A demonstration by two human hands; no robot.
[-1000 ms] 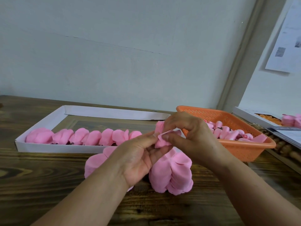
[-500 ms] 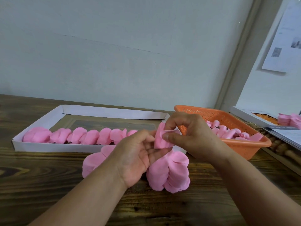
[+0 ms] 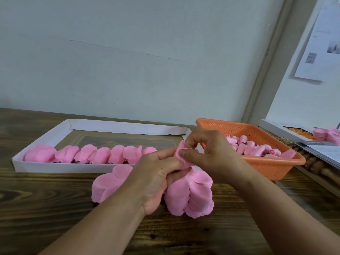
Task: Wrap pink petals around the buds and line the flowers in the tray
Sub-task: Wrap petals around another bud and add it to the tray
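Well, I read no lettering anywhere. My left hand [image 3: 156, 173] and right hand [image 3: 211, 155] both pinch one soft pink petal [image 3: 181, 153]. Rounded petal stacks [image 3: 189, 196] lie beside the white cardboard tray [image 3: 46, 167] and perforated orange basket [image 3: 272, 168].

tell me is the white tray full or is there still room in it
Still room. The white tray holds a single row of pink flowers along its near wall; the floor behind the row is bare.

We see our two bare arms, left hand [image 3: 156, 178] and right hand [image 3: 211, 153], with no sleeves, rings or watch.
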